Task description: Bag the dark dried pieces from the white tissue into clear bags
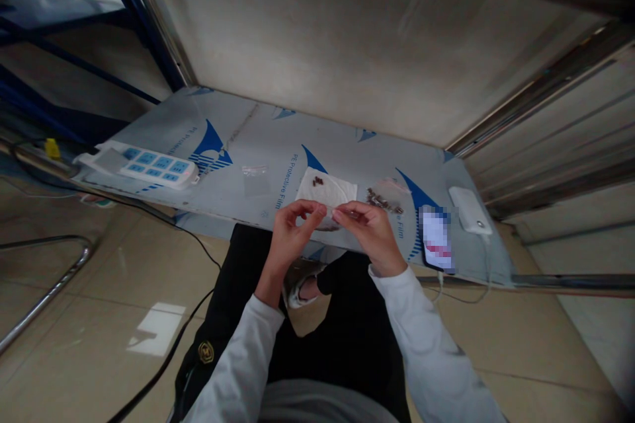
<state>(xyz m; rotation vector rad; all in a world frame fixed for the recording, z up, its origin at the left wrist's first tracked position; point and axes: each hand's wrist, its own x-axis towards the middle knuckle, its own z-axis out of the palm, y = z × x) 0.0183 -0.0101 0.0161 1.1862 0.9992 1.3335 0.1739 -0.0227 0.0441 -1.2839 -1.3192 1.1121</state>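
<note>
My left hand [296, 228] and my right hand [368, 228] meet over the front edge of the table, thumbs and fingers pinched together. What lies between the fingertips is too small to make out. Just beyond them is a white paper sheet [340, 188], with several small dark brown pieces [317, 181] on it. Right of the sheet, a pile of small metal parts [381, 200] rests on or in a clear plastic bag [394, 186]. Below my fingertips, a clear, dark-edged item is partly hidden by the hands.
The table [248, 119] has printed protective film. On the left are a power strip [159, 168] and a small clear bag [255, 178]. To the right lie a phone [436, 241] and a white power bank [469, 210] with a cable. A wall panel [347, 46] stands behind.
</note>
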